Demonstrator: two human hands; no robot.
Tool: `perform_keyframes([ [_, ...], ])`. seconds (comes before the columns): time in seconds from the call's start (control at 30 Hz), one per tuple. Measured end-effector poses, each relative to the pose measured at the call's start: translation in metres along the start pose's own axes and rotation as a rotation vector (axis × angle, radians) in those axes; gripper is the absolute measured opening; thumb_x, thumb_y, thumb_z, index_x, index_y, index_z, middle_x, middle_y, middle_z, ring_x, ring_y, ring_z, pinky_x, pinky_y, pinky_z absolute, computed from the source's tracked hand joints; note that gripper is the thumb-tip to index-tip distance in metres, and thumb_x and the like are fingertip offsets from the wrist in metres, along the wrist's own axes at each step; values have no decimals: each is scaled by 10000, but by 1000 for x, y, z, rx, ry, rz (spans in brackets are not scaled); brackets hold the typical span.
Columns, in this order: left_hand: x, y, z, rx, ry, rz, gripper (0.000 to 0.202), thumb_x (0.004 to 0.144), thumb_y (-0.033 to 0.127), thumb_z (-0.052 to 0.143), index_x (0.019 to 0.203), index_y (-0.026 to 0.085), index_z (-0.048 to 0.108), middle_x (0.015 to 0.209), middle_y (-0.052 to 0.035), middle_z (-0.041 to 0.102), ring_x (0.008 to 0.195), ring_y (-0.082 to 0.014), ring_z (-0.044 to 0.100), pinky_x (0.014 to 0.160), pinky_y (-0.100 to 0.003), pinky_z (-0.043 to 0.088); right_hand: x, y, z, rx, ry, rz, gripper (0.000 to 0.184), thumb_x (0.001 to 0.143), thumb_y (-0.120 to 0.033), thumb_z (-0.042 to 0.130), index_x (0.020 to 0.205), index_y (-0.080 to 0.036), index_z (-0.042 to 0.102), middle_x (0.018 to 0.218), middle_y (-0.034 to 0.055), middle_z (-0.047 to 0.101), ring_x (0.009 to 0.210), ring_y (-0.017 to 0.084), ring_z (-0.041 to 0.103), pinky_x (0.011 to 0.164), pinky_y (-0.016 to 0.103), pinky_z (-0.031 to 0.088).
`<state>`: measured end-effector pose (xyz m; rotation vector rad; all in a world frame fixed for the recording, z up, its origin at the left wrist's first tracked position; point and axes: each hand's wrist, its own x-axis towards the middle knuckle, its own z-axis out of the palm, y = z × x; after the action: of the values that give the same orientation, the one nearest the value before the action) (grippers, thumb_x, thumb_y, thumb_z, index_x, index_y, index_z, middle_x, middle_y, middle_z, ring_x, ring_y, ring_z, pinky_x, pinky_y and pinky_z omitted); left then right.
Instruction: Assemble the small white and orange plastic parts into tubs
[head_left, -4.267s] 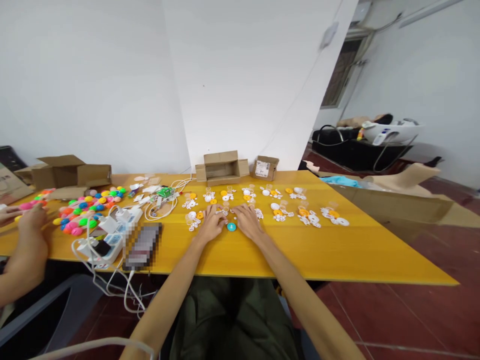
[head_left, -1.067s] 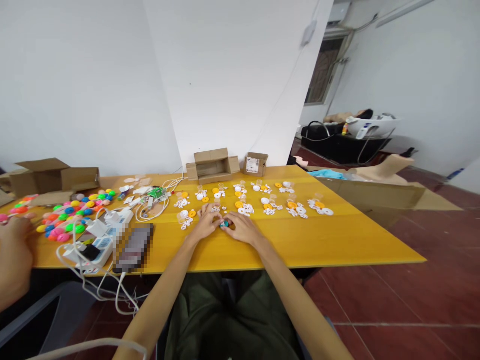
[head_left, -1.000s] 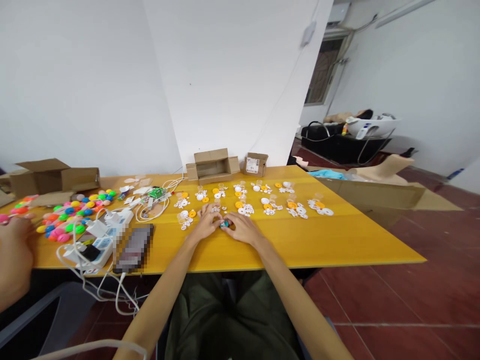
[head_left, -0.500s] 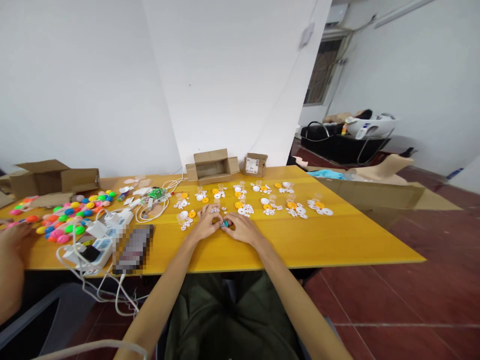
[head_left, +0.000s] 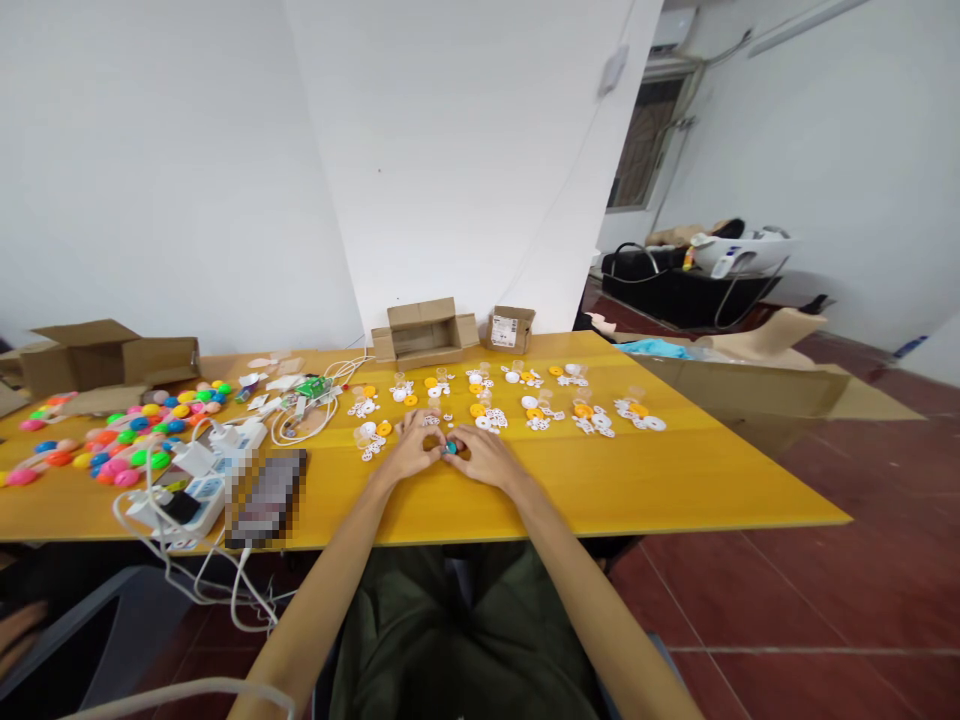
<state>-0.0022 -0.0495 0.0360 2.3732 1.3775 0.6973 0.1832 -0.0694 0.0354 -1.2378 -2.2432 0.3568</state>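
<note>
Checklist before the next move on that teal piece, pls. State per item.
1. Grip: teal piece pinched between fingertips of both hands: ok.
2. Support: left hand and right hand low over the table: ok.
3. Whether the teal piece is lifted or rests on the tabletop: cannot tell.
4. Supply: white and orange parts lie just beyond the fingers: ok.
5. Clearance: power strip and its cables lie apart, to the left: ok.
6. Anything fitted onto the teal piece: too small, cannot tell.
</note>
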Motion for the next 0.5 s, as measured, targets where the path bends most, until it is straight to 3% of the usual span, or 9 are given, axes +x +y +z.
perform_keyframes([
  [0.5, 1, 0, -1, -17, -11, -17, 110, 793, 169, 641, 806, 251, 712, 1410, 3, 533, 1333, -295, 380, 1111, -509, 315, 0, -3, -2, 3, 0, 5, 51, 843, -226, 685, 892, -230, 669, 868, 14, 669, 796, 166, 603, 731, 266, 421],
])
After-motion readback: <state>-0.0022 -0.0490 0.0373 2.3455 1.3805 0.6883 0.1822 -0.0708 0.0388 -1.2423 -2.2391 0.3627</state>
